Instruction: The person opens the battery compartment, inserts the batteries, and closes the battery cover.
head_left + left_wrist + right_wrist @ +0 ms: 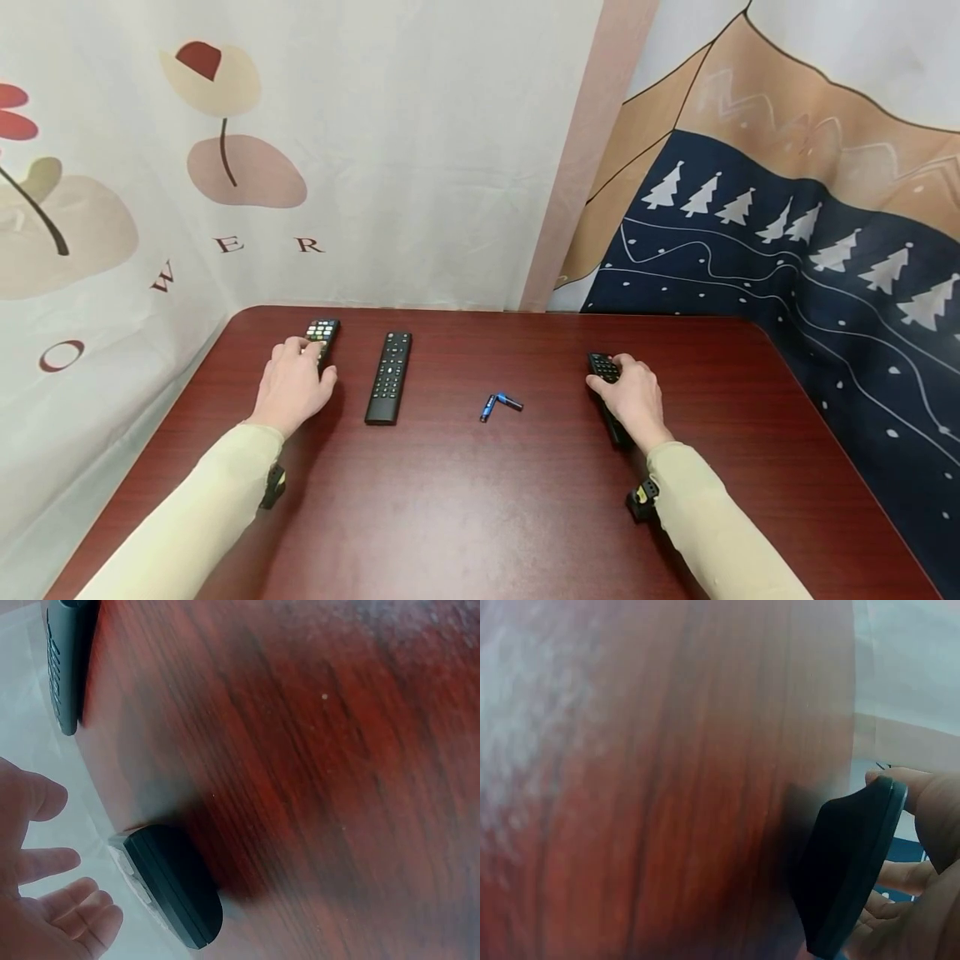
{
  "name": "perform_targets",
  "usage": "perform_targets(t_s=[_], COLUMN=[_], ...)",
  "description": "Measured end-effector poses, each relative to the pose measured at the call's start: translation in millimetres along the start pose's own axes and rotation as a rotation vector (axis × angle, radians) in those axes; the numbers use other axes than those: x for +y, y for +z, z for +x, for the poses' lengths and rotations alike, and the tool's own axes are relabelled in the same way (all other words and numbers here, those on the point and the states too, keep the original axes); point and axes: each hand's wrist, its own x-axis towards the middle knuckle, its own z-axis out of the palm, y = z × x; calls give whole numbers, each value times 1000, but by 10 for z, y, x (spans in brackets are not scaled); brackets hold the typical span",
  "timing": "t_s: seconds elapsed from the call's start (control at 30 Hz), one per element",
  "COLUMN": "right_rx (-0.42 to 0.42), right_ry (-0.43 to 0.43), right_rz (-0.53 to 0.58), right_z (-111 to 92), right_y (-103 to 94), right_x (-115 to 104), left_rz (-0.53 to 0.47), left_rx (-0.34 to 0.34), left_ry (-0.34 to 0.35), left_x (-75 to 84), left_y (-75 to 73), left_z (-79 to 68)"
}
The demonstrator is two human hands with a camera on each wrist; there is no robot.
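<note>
At the table's far left, a black remote control with light buttons (321, 330) lies on the surface, and my left hand (291, 390) is over its near part. In the left wrist view the fingers are spread and relaxed above that remote, with a gap between them. My right hand (636, 398) holds another black remote (855, 855) on the right side, thumb on one edge and fingers at the other. Its near end shows below the hand. A third black remote (388, 379) lies flat to the right of the left hand. Two blue batteries (488, 408) rest mid-table.
The dark red wooden table (450, 500) has rounded far corners. A pale curtain with flower prints (420, 167) hangs along its back and left; a navy cloth with white trees (720, 250) hangs at the right. A small black device (641, 500) sits at each wrist.
</note>
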Motion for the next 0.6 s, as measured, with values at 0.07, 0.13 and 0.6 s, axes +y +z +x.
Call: perform_targets(t_s=[0.07, 0.13, 0.6], right_rx=[4, 3, 34], right_ry=[1, 1, -9], right_rz=[-13, -25, -87], right_z=[-1, 1, 0], right_y=[-3, -5, -15], right_x=[7, 20, 96], left_rz=[0, -2, 7], left_rx=[11, 17, -42], left_ry=[3, 4, -54], left_x=[-14, -25, -109], left_y=[4, 6, 51], left_z=[6, 9, 36])
